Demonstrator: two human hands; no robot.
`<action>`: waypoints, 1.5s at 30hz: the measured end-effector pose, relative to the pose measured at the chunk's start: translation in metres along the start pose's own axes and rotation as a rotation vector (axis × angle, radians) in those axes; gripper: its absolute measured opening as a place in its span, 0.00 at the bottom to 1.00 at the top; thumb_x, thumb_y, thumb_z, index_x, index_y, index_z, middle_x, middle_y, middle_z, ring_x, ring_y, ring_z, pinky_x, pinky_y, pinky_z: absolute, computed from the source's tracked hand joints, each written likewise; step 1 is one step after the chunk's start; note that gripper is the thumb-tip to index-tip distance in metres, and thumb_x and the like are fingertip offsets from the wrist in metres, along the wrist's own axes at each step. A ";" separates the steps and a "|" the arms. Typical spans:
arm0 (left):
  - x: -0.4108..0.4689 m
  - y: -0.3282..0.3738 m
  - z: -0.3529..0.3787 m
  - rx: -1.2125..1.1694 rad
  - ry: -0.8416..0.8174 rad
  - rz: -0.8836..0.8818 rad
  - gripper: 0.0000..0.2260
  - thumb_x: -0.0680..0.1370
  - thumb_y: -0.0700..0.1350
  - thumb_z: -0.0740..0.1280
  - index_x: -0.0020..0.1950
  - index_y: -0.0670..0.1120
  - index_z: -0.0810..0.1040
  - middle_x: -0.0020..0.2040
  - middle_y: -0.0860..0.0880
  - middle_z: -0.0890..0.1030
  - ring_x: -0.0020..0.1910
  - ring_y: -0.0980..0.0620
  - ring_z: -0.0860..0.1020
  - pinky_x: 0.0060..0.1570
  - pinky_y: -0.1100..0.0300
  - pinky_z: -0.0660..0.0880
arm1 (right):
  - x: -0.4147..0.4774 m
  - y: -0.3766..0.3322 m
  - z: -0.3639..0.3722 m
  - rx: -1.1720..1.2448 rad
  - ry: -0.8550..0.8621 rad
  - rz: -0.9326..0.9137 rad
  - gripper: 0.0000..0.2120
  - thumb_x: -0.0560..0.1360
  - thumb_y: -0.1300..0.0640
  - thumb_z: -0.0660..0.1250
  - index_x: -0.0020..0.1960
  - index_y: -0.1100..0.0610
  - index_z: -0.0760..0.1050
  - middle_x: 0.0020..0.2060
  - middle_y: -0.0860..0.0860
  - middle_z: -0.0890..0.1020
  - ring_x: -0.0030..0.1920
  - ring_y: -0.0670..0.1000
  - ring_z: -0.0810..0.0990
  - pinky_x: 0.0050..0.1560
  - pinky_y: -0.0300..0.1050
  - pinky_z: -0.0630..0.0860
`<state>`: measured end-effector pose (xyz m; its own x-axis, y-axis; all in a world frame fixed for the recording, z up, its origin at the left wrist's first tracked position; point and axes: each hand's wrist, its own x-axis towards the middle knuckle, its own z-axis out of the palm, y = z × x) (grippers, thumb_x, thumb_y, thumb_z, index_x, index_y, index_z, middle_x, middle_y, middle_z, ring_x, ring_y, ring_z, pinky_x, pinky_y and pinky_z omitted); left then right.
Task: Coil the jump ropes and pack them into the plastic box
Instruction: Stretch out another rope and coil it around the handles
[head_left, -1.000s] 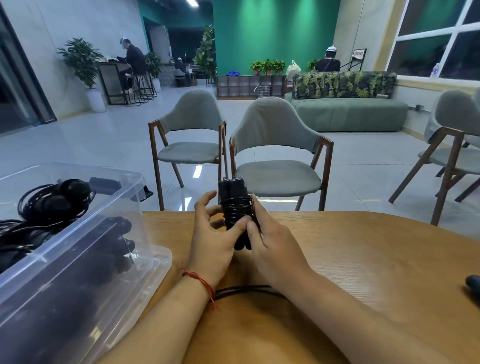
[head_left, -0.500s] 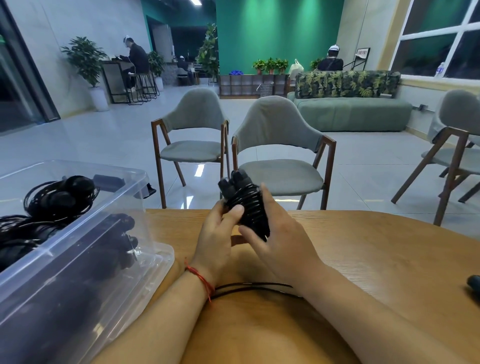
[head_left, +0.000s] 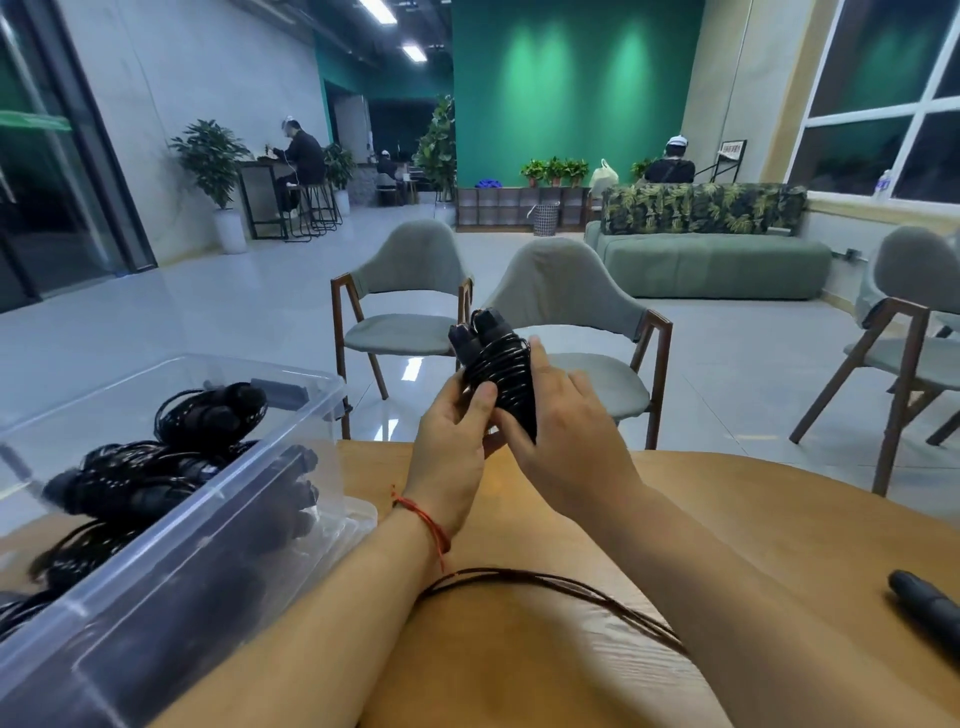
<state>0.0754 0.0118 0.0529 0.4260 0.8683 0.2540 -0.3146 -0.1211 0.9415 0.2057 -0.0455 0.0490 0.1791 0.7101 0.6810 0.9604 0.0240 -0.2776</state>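
Our surface (head_left: 779, 519) fills the lower view, and the box (head_left: 218, 525) stands on its left part, open-topped, with coiled ropes (head_left: 156, 478) already heaped inside.

Both our hands meet above the far edge of the surface. The left hand (head_left: 452, 452) grips the bundle (head_left: 498, 374) from the left, thumb laid across the windings and fingers curled behind. The right hand (head_left: 566, 447) holds it from the right, thumb tucked low against the coils and forefinger stretched up along their side. The bundle is a rope wound tight round its two handles; its long axis runs from eleven o'clock, where the handle ends stick out, down to five o'clock.

From the bundle the box lies at about eight o'clock, and the left hand is the nearer one to it. We judge the move to come is a short carry down and left, best led by that hand.

A loose cord (head_left: 571, 587) lies on the surface under our forearms; we cannot tell whether it belongs to the bundle. A dark handle (head_left: 930, 608) rests at four o'clock, well apart.
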 end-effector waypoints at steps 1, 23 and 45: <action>-0.004 0.010 0.003 -0.009 0.014 0.013 0.12 0.88 0.46 0.61 0.71 0.51 0.78 0.62 0.48 0.86 0.63 0.50 0.84 0.63 0.46 0.82 | 0.004 -0.006 -0.008 -0.040 0.029 -0.019 0.37 0.85 0.41 0.62 0.85 0.60 0.55 0.66 0.54 0.79 0.62 0.53 0.73 0.63 0.49 0.74; -0.146 0.205 -0.124 0.414 0.381 0.224 0.07 0.85 0.52 0.64 0.60 0.54 0.79 0.52 0.53 0.87 0.48 0.56 0.86 0.53 0.53 0.83 | 0.017 -0.234 -0.093 0.133 0.132 -0.369 0.36 0.81 0.43 0.72 0.81 0.62 0.67 0.60 0.55 0.84 0.54 0.57 0.83 0.49 0.43 0.75; -0.153 0.206 -0.276 1.407 0.165 -0.124 0.12 0.77 0.40 0.74 0.58 0.52 0.88 0.57 0.52 0.86 0.52 0.54 0.81 0.56 0.63 0.77 | 0.034 -0.325 -0.005 -0.156 -0.800 -0.326 0.23 0.78 0.36 0.69 0.51 0.57 0.83 0.44 0.52 0.80 0.49 0.55 0.78 0.42 0.47 0.70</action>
<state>-0.2890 -0.0133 0.1470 0.2551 0.9419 0.2186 0.8510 -0.3260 0.4117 -0.0993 -0.0327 0.1653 -0.2565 0.9664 0.0142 0.9663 0.2568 -0.0167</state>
